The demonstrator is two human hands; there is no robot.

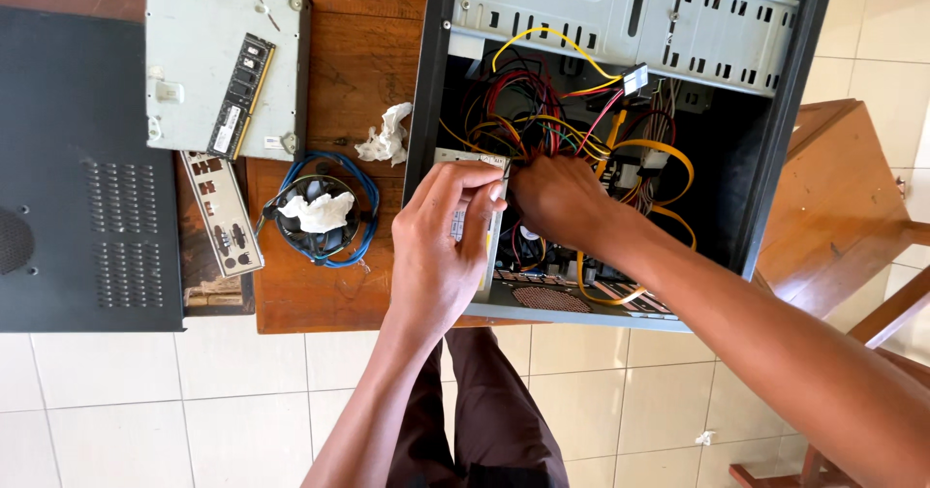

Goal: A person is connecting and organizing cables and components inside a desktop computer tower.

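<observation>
An open computer case [775, 139] lies on a wooden table [358, 62], with a tangle of red, yellow and black cables [552, 120] inside. My left hand [441, 246] grips a flat silver metal part [472, 159] at the case's left wall, fingers pinched on its upper edge. Reaching into the case, my right hand [557, 198] has its fingers closed among the cables beside that part; what it holds is hidden.
On the table left of the case lie a round cooler fan [320, 217] with a blue cable and a tissue, a crumpled tissue [387, 135], a metal port shield [221, 212], a drive with a memory stick [242, 96] and a black side panel [87, 159]. A wooden chair [833, 217] stands right.
</observation>
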